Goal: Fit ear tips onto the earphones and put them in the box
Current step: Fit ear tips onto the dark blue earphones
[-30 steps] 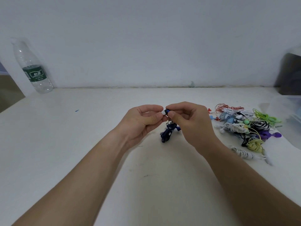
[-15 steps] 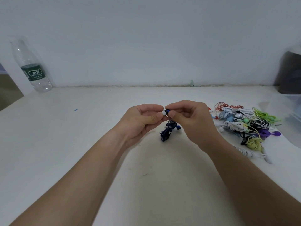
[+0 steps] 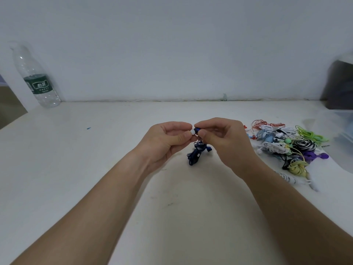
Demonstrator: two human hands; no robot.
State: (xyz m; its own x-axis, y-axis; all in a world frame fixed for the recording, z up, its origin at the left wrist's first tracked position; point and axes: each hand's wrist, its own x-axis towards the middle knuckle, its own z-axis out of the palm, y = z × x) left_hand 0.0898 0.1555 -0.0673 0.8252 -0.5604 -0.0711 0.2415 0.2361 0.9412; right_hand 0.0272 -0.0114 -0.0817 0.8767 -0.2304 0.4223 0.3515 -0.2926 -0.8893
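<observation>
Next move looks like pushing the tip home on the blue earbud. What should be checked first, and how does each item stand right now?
1. Grip on tip: the left hand pinches the white tip. Ok.
2. Grip on earbud: the right hand pinches the earbud. Ok.
3. Tip meets the earbud between the fingertips. Ok.
4. Tip fully seated: cannot tell, the fingers hide the joint.
5. The cable is bundled below the hands, apart from the pile. Ok.
6. The box is at the right edge, but whether it is open I cannot tell.
</observation>
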